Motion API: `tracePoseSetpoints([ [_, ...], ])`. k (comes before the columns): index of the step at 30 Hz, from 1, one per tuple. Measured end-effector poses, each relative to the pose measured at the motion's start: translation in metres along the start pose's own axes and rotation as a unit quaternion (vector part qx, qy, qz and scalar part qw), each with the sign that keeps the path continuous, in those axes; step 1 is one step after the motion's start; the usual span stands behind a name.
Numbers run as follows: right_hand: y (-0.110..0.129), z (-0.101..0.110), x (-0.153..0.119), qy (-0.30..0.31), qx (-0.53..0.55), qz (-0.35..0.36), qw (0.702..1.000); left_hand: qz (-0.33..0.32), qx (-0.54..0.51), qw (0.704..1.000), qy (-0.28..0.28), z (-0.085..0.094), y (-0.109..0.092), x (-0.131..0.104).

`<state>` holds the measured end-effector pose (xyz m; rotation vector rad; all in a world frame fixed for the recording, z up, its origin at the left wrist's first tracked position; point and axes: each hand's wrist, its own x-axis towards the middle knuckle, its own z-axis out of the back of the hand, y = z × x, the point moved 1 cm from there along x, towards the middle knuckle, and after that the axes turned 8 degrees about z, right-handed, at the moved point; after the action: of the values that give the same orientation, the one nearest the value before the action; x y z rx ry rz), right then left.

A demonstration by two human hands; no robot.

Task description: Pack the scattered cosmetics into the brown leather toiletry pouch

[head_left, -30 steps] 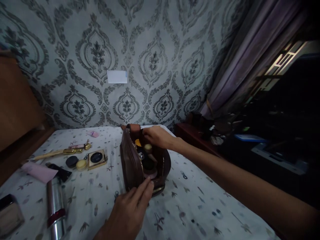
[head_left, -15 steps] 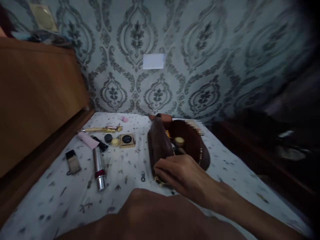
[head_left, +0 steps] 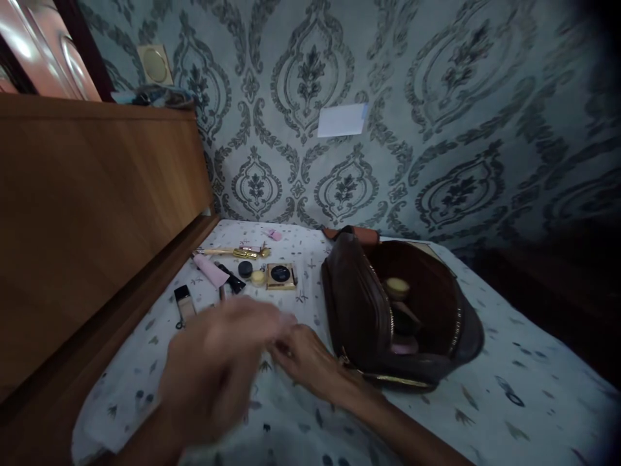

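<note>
My left hand [head_left: 213,369] is smeared by motion over the front left of the sheet, its fingertips by my right hand [head_left: 303,359]. The right fingers are curled together low over the cloth; what they hold, if anything, is hidden. Beside that hand an unzipped dark brown leather bag [head_left: 354,304] lies open, with a round yellow-lidded jar [head_left: 396,288] and other items inside. A gold compact [head_left: 280,276], a small yellow pot [head_left: 258,278], a black pot [head_left: 245,268], a pink tube [head_left: 211,270] and a foundation bottle [head_left: 185,304] lie beyond my hands.
The patterned white sheet [head_left: 485,401] reaches back to the papered wall [head_left: 310,175]. On the left a wooden cabinet [head_left: 107,188] borders it. Gold-coloured slim items [head_left: 245,253] and a small pink object [head_left: 273,234] lie toward the back.
My right hand has left the bag's edge and moved left onto the sheet. My left hand has risen and come toward it. The small dark clasp is out of sight, and the view has shifted left.
</note>
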<state>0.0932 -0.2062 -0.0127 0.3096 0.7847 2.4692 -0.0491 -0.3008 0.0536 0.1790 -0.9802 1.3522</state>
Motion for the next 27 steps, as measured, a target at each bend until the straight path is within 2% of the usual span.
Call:
tracePoseSetpoints([
  [1,-0.004,-0.006,0.008,-0.020,0.033,0.001,0.999,0.007,-0.024,0.999,-0.026,-0.005,0.015,0.014],
  [2,-0.008,-0.012,0.015,-0.038,0.070,0.001,0.997,0.043,-0.071,0.995,-0.051,-0.012,0.032,0.025],
  [4,-0.018,-0.022,0.030,-0.069,0.118,-0.012,0.991,0.115,-0.108,0.987,-0.040,-0.030,0.072,0.041],
  [5,-0.022,-0.026,0.037,-0.083,0.122,-0.026,0.989,0.143,-0.088,0.985,-0.025,-0.039,0.092,0.044],
  [7,-0.029,-0.030,0.051,-0.107,0.105,-0.052,0.987,0.163,0.034,0.986,-0.003,-0.055,0.129,0.042],
  [10,-0.033,-0.028,0.071,-0.142,0.060,-0.069,0.986,0.158,0.089,0.983,0.011,-0.071,0.165,0.031],
  [14,-0.031,-0.021,0.099,-0.159,0.004,-0.065,0.985,0.132,0.123,0.982,0.050,-0.081,0.178,0.018],
  [19,-0.031,-0.022,0.125,-0.126,-0.047,-0.077,0.988,0.118,0.171,0.974,0.095,-0.082,0.182,0.015],
  [27,-0.036,-0.022,0.129,-0.115,-0.056,-0.124,0.984,0.124,0.215,0.962,0.114,-0.082,0.184,0.012],
])
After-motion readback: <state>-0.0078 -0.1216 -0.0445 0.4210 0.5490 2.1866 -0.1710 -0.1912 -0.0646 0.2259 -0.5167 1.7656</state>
